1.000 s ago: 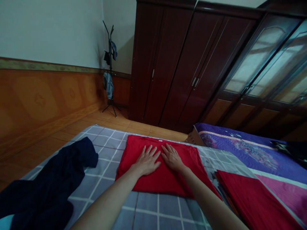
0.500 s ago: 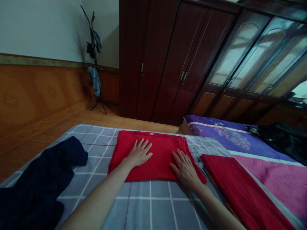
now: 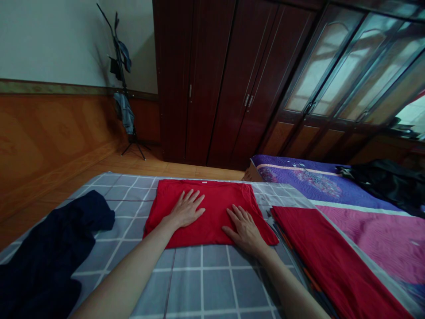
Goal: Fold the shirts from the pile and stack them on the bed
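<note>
A red shirt, folded into a wide flat shape with a small white label at its far edge, lies on the grey checked bedsheet. My left hand rests flat on its left half, fingers stretched out. On the lower right part of the shirt lies my right hand, palm down with fingers spread. Neither hand grips the cloth. To the right is a stack of folded clothes with a red garment on top. A crumpled dark navy garment lies at the left.
Beyond the bed stands a dark wooden wardrobe. A coat rack with hanging items is in the back left corner. Right of the sheet, a purple and pink bedcover carries a black garment.
The whole view has shifted slightly. My right hand has slid a little leftward on the red shirt; my left hand stays at about the same spot on it.
</note>
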Available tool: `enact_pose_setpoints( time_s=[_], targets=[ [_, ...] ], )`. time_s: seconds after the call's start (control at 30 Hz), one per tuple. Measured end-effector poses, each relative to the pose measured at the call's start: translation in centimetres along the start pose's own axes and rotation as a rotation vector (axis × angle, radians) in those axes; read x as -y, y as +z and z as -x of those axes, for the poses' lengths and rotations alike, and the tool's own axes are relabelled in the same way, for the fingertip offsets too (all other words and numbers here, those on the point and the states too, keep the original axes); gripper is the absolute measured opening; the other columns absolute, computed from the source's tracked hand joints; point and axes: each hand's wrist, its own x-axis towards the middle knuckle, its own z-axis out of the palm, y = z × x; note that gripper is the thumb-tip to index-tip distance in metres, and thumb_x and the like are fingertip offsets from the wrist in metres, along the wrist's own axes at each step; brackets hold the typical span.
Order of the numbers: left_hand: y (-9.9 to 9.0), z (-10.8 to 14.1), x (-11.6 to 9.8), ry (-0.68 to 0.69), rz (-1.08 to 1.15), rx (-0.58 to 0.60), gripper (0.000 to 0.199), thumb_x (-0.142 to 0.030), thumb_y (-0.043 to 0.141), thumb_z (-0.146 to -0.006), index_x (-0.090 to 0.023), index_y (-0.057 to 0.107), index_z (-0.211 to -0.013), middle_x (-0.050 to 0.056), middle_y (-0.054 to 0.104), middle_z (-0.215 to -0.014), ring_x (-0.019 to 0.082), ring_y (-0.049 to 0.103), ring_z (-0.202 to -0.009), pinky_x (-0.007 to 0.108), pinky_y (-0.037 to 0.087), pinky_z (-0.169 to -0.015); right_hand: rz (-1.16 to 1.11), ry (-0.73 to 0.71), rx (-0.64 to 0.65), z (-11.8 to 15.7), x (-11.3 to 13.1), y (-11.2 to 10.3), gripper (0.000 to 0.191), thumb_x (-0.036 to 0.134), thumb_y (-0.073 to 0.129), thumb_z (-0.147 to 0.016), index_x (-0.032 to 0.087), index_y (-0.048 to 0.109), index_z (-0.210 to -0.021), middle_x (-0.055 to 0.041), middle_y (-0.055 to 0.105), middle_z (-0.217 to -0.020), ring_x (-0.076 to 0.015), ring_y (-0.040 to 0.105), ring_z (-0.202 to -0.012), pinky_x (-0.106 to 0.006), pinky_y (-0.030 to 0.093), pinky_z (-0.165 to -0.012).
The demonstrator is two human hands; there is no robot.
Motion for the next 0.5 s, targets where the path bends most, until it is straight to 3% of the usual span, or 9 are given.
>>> enact_pose_setpoints(
  time_s=[0.13,0.37,0.5],
  targets=[
    [0.0,-0.1,-0.1,0.005,-0.017,-0.002,0.060,-0.052,0.031,-0.093,-0.023,0.030,-0.145,0.008,0.024,-0.153,0.027,0.013,-0.142,0.050,0.009,-0.113,0.046,0.046,-0.078,-0.2,-2.2,0.6,0.062,0.053,0.042,-0.091,0.012,0.044,-0.138,-0.0145,0.036,-0.146,-0.0303,0.028,-0.136,-0.046,0.026,-0.110],
    [-0.1,-0.2,0.3,-0.010,-0.043,0.026,0.059,-0.050,0.034,-0.093,-0.023,0.030,-0.145,0.007,0.024,-0.153,0.028,0.014,-0.142,0.050,0.011,-0.113,0.092,0.067,-0.151,-0.8,-2.8,1.2,0.050,0.041,0.037,-0.095,0.011,0.048,-0.135,-0.0150,0.040,-0.144,-0.0288,0.029,-0.136,-0.045,0.024,-0.110],
    [-0.6,0.0,-2.3,-0.019,-0.048,0.017,0.059,-0.046,0.033,-0.094,-0.017,0.028,-0.146,0.012,0.022,-0.153,0.029,0.014,-0.142,0.050,0.013,-0.113,0.091,0.065,-0.150,-0.8,-3.0,1.7,0.051,0.039,0.036,-0.096,0.011,0.045,-0.137,-0.0157,0.037,-0.145,-0.0293,0.028,-0.136,-0.045,0.024,-0.109]
  ],
)
